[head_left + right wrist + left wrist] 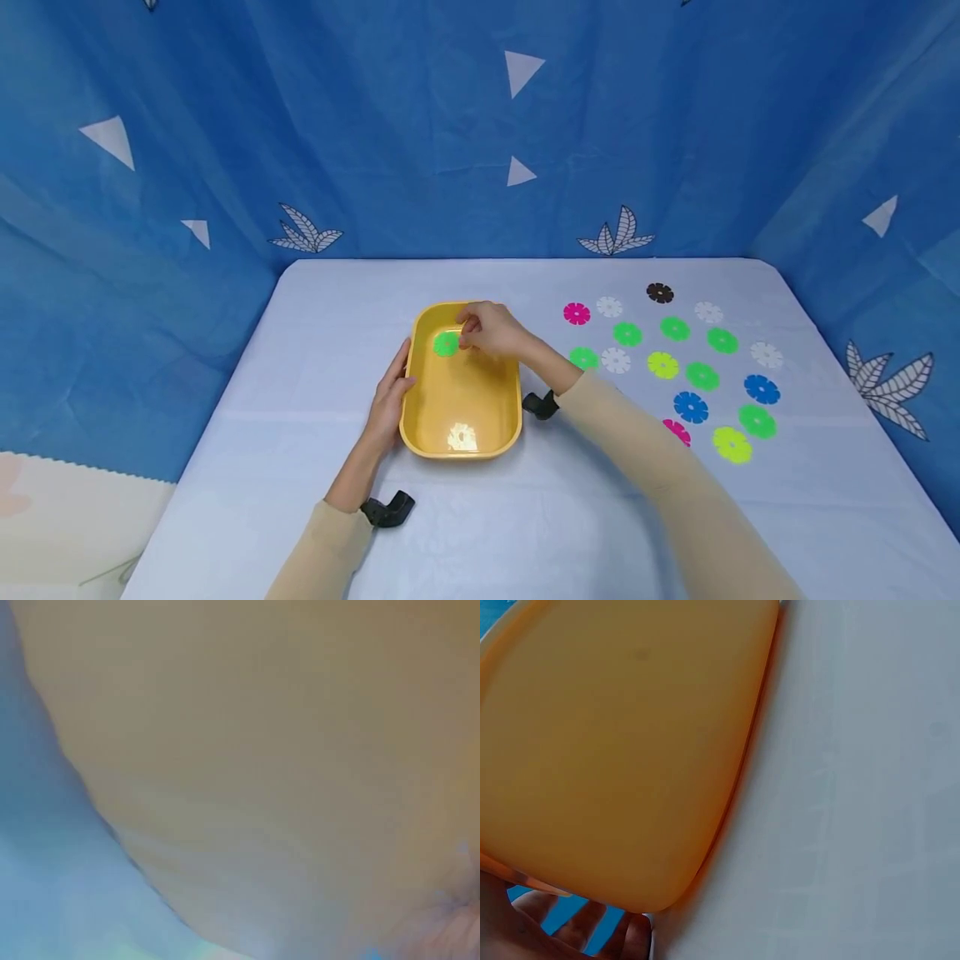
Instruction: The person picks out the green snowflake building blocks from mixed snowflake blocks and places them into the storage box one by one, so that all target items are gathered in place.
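Observation:
A yellow tray (461, 392) sits on the white table, and my left hand (386, 408) holds its left side with the thumb at the rim. In the left wrist view, the left hand's fingers (577, 922) show past the tray's wall (622, 765). Inside the tray lie a green flower-shaped disc (446, 344) and a pale one (462, 437). My right hand (495, 331) is over the tray's far right part, fingertips together beside the green disc. A reddish-pink piece (470, 327) seems pinched there, mostly hidden. The right wrist view is blurred.
Several flower-shaped discs in green (702, 376), white (767, 355), blue (691, 407), yellow (732, 445), pink (577, 313) and brown (660, 292) lie scattered right of the tray. My right forearm passes over their near side. A blue curtain (450, 125) hangs behind the table.

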Motion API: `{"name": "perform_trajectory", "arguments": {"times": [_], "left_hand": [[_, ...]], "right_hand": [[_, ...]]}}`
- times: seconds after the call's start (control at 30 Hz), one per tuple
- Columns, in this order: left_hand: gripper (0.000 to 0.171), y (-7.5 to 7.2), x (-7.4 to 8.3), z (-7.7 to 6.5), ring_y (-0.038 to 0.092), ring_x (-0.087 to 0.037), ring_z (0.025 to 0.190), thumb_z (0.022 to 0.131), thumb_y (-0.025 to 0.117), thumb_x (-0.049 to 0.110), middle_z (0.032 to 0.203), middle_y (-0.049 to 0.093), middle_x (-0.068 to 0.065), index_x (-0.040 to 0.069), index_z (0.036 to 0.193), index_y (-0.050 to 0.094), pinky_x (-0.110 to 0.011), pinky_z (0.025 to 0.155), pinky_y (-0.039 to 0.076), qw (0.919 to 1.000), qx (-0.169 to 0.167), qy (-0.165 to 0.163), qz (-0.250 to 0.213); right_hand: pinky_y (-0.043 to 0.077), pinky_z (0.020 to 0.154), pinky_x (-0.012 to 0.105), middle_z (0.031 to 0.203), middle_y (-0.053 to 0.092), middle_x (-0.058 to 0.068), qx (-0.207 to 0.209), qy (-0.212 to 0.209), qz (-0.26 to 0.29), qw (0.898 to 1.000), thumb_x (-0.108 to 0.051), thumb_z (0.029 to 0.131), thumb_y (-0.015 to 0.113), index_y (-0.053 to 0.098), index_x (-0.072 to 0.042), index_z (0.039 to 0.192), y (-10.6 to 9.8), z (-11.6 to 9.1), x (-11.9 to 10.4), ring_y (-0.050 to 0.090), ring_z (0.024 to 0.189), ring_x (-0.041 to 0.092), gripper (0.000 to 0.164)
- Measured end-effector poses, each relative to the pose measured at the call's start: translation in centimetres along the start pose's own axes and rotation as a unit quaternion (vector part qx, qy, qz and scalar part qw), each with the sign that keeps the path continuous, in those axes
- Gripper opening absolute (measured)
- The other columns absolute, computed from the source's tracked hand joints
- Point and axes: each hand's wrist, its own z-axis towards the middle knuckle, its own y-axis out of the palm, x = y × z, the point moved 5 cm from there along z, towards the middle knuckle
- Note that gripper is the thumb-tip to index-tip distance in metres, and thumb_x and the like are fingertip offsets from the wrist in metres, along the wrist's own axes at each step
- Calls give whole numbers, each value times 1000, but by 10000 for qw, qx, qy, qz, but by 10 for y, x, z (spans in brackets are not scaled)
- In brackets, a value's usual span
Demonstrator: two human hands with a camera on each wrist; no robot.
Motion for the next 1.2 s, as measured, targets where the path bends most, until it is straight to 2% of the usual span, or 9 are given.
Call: {"name": "perform_trajectory", "arguments": {"times": [0.17,0.3,0.47,0.57,0.63,0.8,0.9,1.0,1.2], "left_hand": [[63,0,2,1,8,-13,152,100,33,9,164,12,9,26,158,17,-39,123,12,10000,35,-5,20],[63,-2,4,0,9,-15,152,100,33,8,165,12,7,25,158,18,-40,123,12,10000,66,19,57],[62,-3,6,-1,10,-11,151,101,33,9,164,13,10,29,158,18,-20,118,19,10000,39,14,61],[62,-3,6,-1,10,-10,151,101,33,9,164,13,12,30,158,18,-5,108,24,10000,25,19,36],[62,-2,6,-1,10,-10,151,101,32,10,164,13,12,30,158,18,-4,107,24,10000,14,17,11],[62,-1,4,1,9,-14,152,101,32,9,165,12,8,28,158,17,-28,121,18,10000,1,34,-24],[62,0,3,1,9,-18,152,101,32,9,165,11,5,27,158,17,-40,122,14,10000,-3,52,-36],[62,0,1,1,9,-19,152,101,32,9,165,11,4,27,158,17,-43,122,13,10000,-10,59,-58],[62,0,0,0,11,-16,152,101,32,10,165,12,6,28,158,18,-34,122,17,10000,20,-9,-51]], "right_hand": [[59,81,43,102,63,14,100,298,107,9994,-8,92,66,59,3,127,-36,-36,0,68,95,34,37],[58,76,33,106,65,11,500,694,-285,9959,-12,90,70,62,-4,125,-61,-70,19,63,91,27,37],[55,76,31,109,66,14,742,1024,-729,9893,-15,88,72,63,-1,124,-73,-105,53,60,92,26,40],[54,77,34,109,67,16,815,1133,-683,9879,-16,87,73,63,0,123,-73,-121,73,60,91,27,41],[53,76,35,109,67,17,896,1137,-624,9875,-15,86,73,64,0,121,-72,-129,84,61,90,27,39],[52,74,31,104,67,16,1010,1181,-617,9859,-13,81,78,65,0,117,-62,-137,103,61,87,25,40],[52,72,29,102,66,15,985,1222,-631,9856,-11,78,80,65,1,116,-56,-138,108,60,85,23,43],[50,70,28,101,64,14,960,1333,-619,9845,-11,77,81,66,0,115,-50,-137,113,58,84,23,43],[49,71,30,101,62,11,925,1626,-845,9787,-14,74,84,67,-2,116,-44,-135,117,55,83,21,46]]}}
